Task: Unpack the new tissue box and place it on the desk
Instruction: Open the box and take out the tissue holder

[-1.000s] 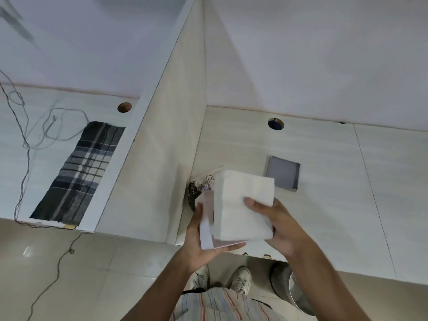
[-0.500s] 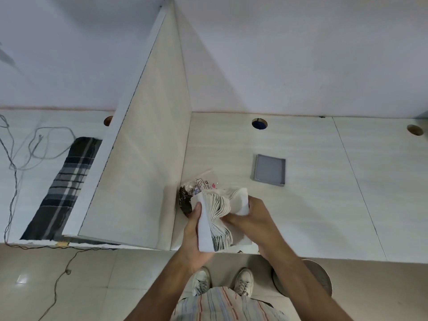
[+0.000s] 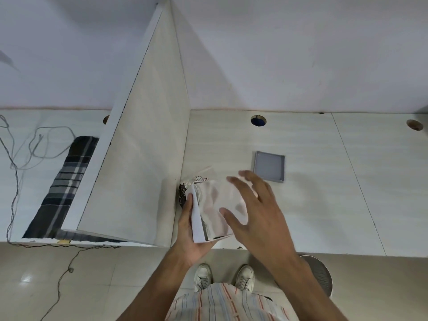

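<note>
The tissue pack [image 3: 215, 212] is held up just in front of the near edge of the desk [image 3: 301, 205], at the foot of the upright divider panel [image 3: 143, 158] that stands to its left. The left hand [image 3: 188, 230] cups it from below and from the divider side, thumb laid up along the white flat wall of the pack, fingers hidden underneath. The right hand [image 3: 257, 212] is spread wide, fingers apart and blurred, over the pack's right face; whether its palm touches the tissues or hovers just off them cannot be told, and it grips nothing. The pack looks light and soft: the white mass is smeared in the picture and seems to bulge, so it will likely squash and shed sheets if pinched at the middle. The stiffer white wall on the divider side is probably the better place to hold, with a flat palm under the base. A small crinkled clear packet [image 3: 196, 181] with dark contents lies on the desk right against the divider's foot, just behind the pack, and a grey square pad [image 3: 268, 169] lies farther from the divider; the bare desk between them looks like a fair spot to set the pack down.
</note>
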